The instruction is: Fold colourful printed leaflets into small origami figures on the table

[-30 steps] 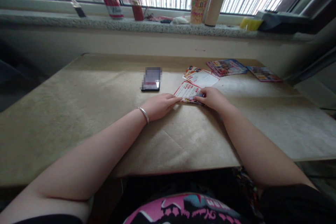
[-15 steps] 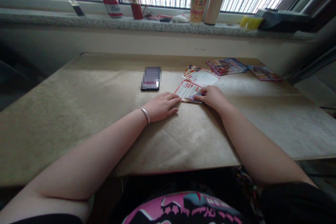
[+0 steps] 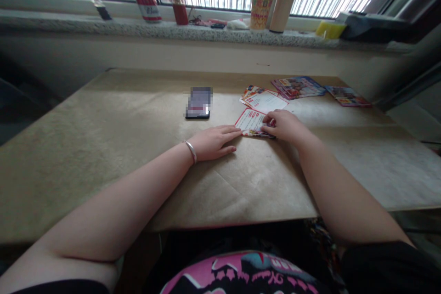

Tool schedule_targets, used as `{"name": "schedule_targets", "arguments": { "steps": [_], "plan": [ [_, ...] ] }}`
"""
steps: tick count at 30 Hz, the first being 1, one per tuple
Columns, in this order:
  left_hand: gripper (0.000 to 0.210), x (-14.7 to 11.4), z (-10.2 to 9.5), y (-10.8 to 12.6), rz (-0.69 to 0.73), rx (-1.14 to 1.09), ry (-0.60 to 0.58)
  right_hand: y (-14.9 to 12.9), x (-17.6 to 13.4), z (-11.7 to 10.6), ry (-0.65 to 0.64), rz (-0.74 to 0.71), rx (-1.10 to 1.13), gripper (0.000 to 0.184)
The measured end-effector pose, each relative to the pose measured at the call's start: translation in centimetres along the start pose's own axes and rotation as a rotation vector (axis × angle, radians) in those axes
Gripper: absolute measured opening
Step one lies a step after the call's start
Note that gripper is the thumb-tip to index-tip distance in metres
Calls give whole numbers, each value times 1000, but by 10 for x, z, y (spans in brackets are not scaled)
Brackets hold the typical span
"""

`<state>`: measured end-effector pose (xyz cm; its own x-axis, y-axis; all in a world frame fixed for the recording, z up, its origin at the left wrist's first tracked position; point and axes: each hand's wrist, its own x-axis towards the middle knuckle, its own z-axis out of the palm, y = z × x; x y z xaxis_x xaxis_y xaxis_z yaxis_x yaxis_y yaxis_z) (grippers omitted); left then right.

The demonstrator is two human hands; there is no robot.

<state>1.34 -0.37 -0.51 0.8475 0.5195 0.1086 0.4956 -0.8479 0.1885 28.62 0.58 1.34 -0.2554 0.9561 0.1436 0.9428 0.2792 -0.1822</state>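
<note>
A white card with a red border and printed text (image 3: 251, 121) lies on the table in front of me, its near edge showing a coloured picture. My right hand (image 3: 280, 125) pinches the card's right side between thumb and fingers. Flat on the table, my left hand (image 3: 217, 141) has its fingers stretched out, the tips touching the card's left corner. Just beyond that card, more white and orange cards (image 3: 263, 99) lie fanned out and overlapping.
A phone (image 3: 199, 103) lies left of the cards. Farther right are a spread pile of colourful cards (image 3: 299, 87) and a smaller stack (image 3: 347, 96). The windowsill holds a red can (image 3: 147, 3), a patterned cup (image 3: 262, 7) and a yellow object (image 3: 330, 30).
The card in front has shifted slightly right and toward me, with my right hand on it. My left fingers have moved a little right and straightened.
</note>
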Motion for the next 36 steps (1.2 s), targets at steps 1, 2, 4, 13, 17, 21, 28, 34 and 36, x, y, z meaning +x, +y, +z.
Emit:
{"name": "schedule_targets", "arguments": {
  "steps": [1,2,4,13,17,21,28,34,36],
  "plan": [
    [53,0,0,0,6,-1,1,-4,-1,0,46,-106,-35,24],
    [53,0,1,0,11,-3,3,-9,-1,0,63,-188,-51,26],
    [52,0,1,-1,20,-8,11,-20,-2,2,50,-283,-60,29],
    [46,0,3,-2,33,-9,63,-36,-3,13,45,-166,-70,25],
    [39,1,0,1,4,16,93,-24,4,20,-2,-48,81,16],
    [35,1,-3,4,-12,87,113,-17,8,26,-10,-34,187,18],
    [36,1,-3,6,-26,138,123,-9,11,27,-49,-78,201,22],
    [34,2,-3,8,-40,172,124,-7,15,33,-56,6,218,21],
    [35,3,-3,9,-48,184,124,-7,16,34,-56,29,213,21]
  ]
}}
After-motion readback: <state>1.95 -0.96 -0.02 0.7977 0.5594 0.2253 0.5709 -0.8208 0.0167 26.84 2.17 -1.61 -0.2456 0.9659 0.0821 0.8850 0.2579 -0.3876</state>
